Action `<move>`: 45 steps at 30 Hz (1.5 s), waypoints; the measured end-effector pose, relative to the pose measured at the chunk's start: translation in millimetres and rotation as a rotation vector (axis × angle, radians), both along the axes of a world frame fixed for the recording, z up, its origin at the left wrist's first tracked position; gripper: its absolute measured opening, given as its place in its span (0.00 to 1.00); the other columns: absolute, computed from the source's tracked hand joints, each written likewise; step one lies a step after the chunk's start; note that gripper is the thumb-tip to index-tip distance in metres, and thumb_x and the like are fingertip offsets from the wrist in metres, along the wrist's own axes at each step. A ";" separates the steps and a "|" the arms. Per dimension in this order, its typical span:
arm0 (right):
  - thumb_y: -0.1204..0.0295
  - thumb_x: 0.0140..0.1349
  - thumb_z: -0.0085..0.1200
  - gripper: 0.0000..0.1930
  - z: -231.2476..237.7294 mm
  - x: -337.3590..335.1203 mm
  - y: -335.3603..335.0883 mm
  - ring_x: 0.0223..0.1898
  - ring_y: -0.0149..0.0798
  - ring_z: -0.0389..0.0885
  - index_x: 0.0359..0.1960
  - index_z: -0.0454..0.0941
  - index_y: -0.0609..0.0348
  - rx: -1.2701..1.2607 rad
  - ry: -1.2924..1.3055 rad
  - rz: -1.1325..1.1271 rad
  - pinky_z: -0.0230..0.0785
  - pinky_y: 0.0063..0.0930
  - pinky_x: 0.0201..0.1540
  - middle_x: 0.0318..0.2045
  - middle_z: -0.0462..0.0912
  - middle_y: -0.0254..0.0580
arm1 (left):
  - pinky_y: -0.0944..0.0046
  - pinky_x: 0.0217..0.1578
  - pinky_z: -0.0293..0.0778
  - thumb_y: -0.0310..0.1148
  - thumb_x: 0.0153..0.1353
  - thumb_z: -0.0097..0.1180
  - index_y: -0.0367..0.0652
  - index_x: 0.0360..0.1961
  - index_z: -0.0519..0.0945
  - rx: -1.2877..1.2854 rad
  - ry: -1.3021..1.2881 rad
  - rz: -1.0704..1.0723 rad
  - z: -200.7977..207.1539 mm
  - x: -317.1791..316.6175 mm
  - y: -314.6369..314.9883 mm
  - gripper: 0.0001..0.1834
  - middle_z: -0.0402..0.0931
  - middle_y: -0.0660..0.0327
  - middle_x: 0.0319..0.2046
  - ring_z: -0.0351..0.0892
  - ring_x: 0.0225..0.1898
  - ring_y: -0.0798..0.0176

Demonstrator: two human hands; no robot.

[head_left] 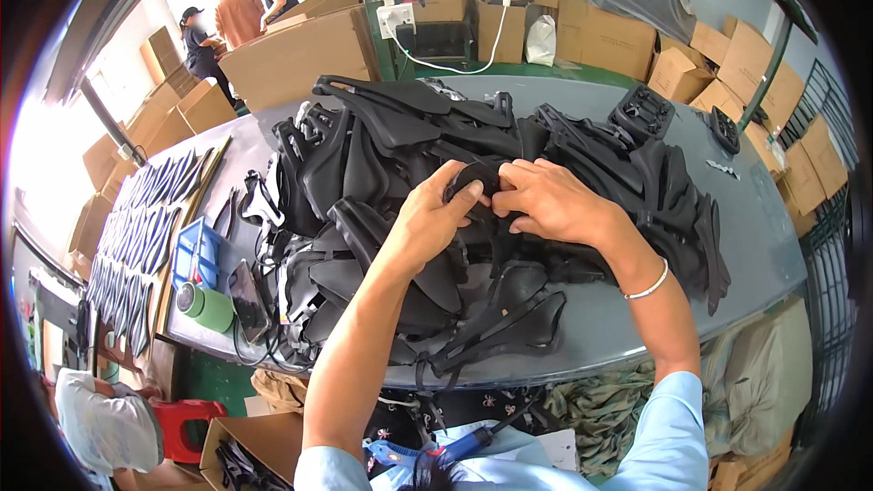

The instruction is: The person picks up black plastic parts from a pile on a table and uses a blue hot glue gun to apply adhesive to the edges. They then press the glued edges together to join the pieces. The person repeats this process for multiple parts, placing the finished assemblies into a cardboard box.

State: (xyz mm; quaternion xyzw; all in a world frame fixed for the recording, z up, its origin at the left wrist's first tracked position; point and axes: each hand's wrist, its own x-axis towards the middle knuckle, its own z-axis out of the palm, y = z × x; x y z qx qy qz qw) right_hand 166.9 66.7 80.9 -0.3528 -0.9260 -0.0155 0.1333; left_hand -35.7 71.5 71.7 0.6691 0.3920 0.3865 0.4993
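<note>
Over the middle of the table, my left hand [433, 216] is closed round the dark rounded end of a black bicycle saddle [475, 178], its thumb pressed on top. My right hand [553, 200] pinches the same piece from the other side, fingers curled in. How far the held saddle reaches below the hands is hard to make out among the other black parts. A large heap of black saddles [364, 159] surrounds both hands. Nearer to me, one saddle [514, 314] lies by the front edge of the grey table [627, 332].
At left stand a blue basket [196, 253], a green jar [205, 307] and a phone [247, 298]. Slim dark pieces lie in rows on a board [145, 227]. A blue-handled tool [468, 444] rests against my lap. Cardboard boxes [605, 32] line the back; people [241, 14] work far left.
</note>
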 end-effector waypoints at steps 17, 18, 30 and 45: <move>0.75 0.50 0.52 0.06 -3.1 -4.6 -11.6 0.37 0.38 0.75 0.29 0.79 0.51 0.087 -0.231 0.102 0.64 0.32 0.38 0.31 0.76 0.34 | 0.67 0.37 0.75 0.40 0.63 0.51 0.32 0.57 0.67 -0.079 0.034 -0.071 -5.9 -5.8 7.4 0.26 0.78 0.58 0.36 0.76 0.37 0.67; 0.75 0.50 0.51 0.06 -5.4 -7.0 -14.7 0.37 0.38 0.75 0.30 0.79 0.51 0.111 -0.222 0.079 0.65 0.33 0.37 0.31 0.76 0.34 | 0.66 0.37 0.75 0.40 0.63 0.51 0.32 0.57 0.67 -0.094 0.059 -0.041 -5.5 -5.2 7.0 0.26 0.78 0.58 0.35 0.76 0.37 0.67; 0.75 0.50 0.51 0.04 -23.8 66.5 -55.5 0.34 0.40 0.73 0.28 0.71 0.56 0.323 -0.026 -0.117 0.69 0.32 0.33 0.30 0.70 0.38 | 0.64 0.33 0.73 0.34 0.63 0.49 0.45 0.43 0.68 -0.410 -0.468 0.441 -57.3 -24.8 53.0 0.09 0.78 0.61 0.30 0.73 0.31 0.67; 0.83 0.44 0.54 0.11 -80.3 95.9 -78.8 0.47 0.49 0.70 0.31 0.70 0.59 0.218 0.009 -0.577 0.60 0.36 0.49 0.45 0.70 0.47 | 0.70 0.28 0.68 0.35 0.61 0.52 0.44 0.39 0.69 -0.015 -0.652 0.554 -29.4 -21.8 38.1 0.09 0.76 0.61 0.27 0.78 0.30 0.65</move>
